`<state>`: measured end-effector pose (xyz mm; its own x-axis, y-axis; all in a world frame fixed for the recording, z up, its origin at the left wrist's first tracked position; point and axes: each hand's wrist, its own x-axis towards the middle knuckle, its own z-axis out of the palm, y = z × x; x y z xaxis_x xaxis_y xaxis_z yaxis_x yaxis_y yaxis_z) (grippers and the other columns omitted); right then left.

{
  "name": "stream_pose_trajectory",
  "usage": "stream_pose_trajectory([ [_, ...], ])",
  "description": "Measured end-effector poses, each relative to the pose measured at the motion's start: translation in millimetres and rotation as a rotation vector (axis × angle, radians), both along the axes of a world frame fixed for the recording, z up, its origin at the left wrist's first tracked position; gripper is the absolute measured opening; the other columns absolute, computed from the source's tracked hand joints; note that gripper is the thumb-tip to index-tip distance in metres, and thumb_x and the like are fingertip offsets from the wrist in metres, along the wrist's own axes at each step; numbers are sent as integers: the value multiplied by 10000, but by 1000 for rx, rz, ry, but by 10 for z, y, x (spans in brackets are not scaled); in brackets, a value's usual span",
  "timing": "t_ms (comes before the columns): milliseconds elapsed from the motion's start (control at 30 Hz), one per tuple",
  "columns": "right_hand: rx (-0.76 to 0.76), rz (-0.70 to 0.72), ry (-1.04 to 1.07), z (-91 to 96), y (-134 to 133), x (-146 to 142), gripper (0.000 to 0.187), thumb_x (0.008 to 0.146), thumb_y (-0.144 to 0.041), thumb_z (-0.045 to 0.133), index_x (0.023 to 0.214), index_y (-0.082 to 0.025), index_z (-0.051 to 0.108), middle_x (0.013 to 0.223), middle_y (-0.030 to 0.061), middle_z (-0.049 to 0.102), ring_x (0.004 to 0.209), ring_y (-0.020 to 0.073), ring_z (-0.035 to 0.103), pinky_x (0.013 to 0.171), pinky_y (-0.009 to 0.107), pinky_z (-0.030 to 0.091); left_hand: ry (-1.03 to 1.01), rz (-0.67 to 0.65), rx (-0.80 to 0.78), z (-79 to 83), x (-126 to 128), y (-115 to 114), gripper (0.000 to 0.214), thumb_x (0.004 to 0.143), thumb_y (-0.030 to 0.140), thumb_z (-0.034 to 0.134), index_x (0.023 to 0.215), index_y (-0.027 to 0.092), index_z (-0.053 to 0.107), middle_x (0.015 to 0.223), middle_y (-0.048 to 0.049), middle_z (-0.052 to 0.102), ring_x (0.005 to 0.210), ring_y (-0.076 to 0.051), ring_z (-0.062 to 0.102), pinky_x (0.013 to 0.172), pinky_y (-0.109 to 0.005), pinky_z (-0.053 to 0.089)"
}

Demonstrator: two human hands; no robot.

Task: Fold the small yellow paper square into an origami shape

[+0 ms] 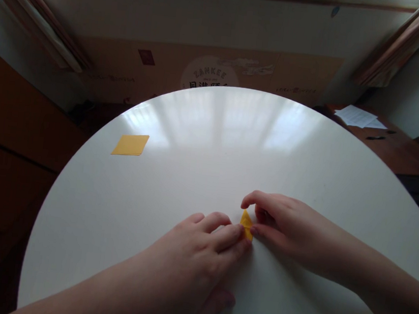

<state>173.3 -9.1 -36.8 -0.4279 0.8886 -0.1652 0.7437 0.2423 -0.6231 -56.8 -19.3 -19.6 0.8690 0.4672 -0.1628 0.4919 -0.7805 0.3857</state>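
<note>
A small piece of folded yellow paper [246, 222] with a pointed top lies on the white table, between my two hands. My left hand [204, 248] comes in from the lower left, and its fingertips press the paper's left side and lower edge against the tabletop. From the right, my right hand [280, 223] reaches the same paper. Its thumb touches the right edge, and the bent index finger arches to the pointed tip; the other fingers are curled under. Fingertips cover part of the paper.
A flat stack of yellow paper squares [130, 145] lies on the left of the round white table [193, 175]. Beyond the right edge, white sheets [357, 116] rest on a brown wooden surface [399, 145]. A printed cardboard panel [166, 66] stands behind the table.
</note>
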Motion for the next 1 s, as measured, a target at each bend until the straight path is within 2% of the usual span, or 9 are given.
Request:
stream_pose_trajectory([
  [200, 9, 0, 18, -12, -6, 7, 237, 903, -195, 572, 1119, -292, 585, 807, -30, 652, 779, 169, 602, 668, 244, 423, -10, 7, 17, -15, -1, -15, 584, 863, 370, 646, 1405, 233, 478, 1424, -25, 549, 1264, -302, 459, 1082, -485, 386],
  [367, 56, -37, 43, -15, 47, 38, 221, 913, -172, 536, 1096, -258, 625, 870, 0, 680, 777, 165, 612, 672, 248, 437, -9, 5, 22, -4, -7, -18, 568, 868, 375, 642, 1395, 232, 484, 1407, -36, 553, 1251, -296, 467, 1076, -464, 392],
  [467, 51, -10, 79, 28, 73, 50, 206, 893, -140, 539, 1024, -231, 670, 862, 6, 689, 751, 152, 615, 661, 240, 446, -8, 9, 39, -12, -2, -29, 575, 873, 384, 634, 1403, 224, 478, 1409, -51, 547, 1247, -297, 467, 1086, -463, 387],
  [567, 60, 42, 64, 85, 79, 66, 165, 861, -127, 582, 886, -213, 721, 854, 10, 695, 757, 148, 624, 681, 240, 452, 15, 31, 73, -38, 27, -50, 626, 880, 428, 618, 1428, 170, 460, 1415, -109, 534, 1233, -326, 473, 1066, -489, 408],
  [667, 47, 102, 56, 110, 71, 80, 180, 849, -125, 611, 851, -228, 758, 850, 5, 692, 734, 138, 630, 680, 235, 452, 81, 74, 99, -63, 78, -80, 664, 899, 465, 578, 1448, 117, 444, 1373, -162, 549, 1188, -362, 497, 998, -526, 458],
  [767, 32, 139, 77, 96, 54, 73, 185, 860, -148, 629, 885, -253, 779, 846, -5, 688, 695, 123, 630, 653, 223, 446, 116, 83, 122, -83, 122, -118, 657, 913, 459, 551, 1458, 110, 435, 1347, -169, 561, 1148, -364, 515, 950, -525, 487],
  [1000, 73, 148, 44, 47, 31, 14, 203, 881, -162, 615, 892, -273, 786, 840, -18, 698, 690, 123, 635, 665, 225, 442, 105, 71, 173, -110, 129, -153, 598, 941, 437, 519, 1438, 110, 457, 1411, -173, 526, 1202, -354, 486, 967, -483, 480],
])
